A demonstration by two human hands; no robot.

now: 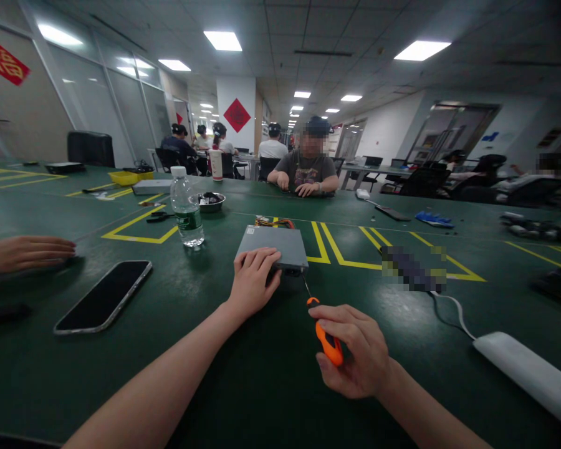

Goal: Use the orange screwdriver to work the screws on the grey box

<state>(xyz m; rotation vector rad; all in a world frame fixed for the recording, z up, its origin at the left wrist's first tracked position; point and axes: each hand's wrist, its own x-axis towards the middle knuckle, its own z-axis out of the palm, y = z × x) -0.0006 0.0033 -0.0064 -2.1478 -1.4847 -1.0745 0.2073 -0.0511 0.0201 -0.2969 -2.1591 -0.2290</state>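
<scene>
A grey metal power supply unit (287, 246) lies flat on the green table, a bundle of coloured cables (275, 222) behind it. My left hand (255, 277) grips its near left corner, fingers across the top and thumb down at the front side. In my right hand (355, 349) is an orange and black screwdriver (327, 343), held by its handle between thumb and fingers. Its thin shaft points away from me, with the tip at the unit's near right corner. Whether the tip sits in a screw is too small to tell.
Left of the unit stand a water bottle (187, 215) and a metal bowl (211, 201); a phone (105, 296) lies nearer. Another person's hand (32, 252) rests at the left edge. A white power strip (528, 368) lies right. Across the table sits a person (308, 165).
</scene>
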